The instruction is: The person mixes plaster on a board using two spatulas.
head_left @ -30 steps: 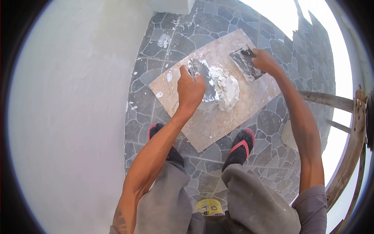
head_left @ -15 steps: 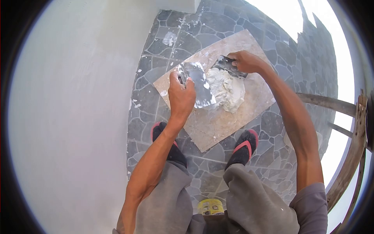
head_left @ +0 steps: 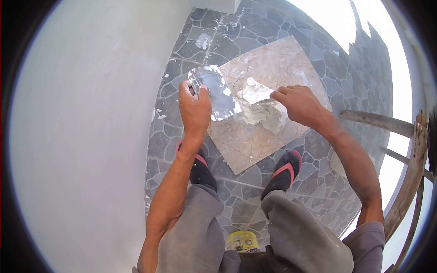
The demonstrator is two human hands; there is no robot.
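Observation:
My left hand (head_left: 195, 108) grips a wide metal trowel (head_left: 215, 92) whose shiny blade is held flat just left of a heap of white plaster (head_left: 263, 113). My right hand (head_left: 300, 104) holds a smaller putty knife (head_left: 255, 93), its blade loaded with plaster and lying on top of the heap. The heap rests on a beige marble tile (head_left: 259, 136) that lies on the grey stone-patterned floor. My two feet in black socks and red-strapped sandals stand at the tile's near edge.
A smooth white wall (head_left: 86, 136) fills the left side. Wooden scaffold poles (head_left: 405, 182) stand at the right. A small yellow-labelled tin (head_left: 243, 241) sits on the floor between my legs. Plaster splashes (head_left: 203, 41) dot the floor at the back.
My right hand swept the putty knife from the tile's far right into the heap and over it, scooping plaster. My left hand drew the trowel leftward, off the heap.

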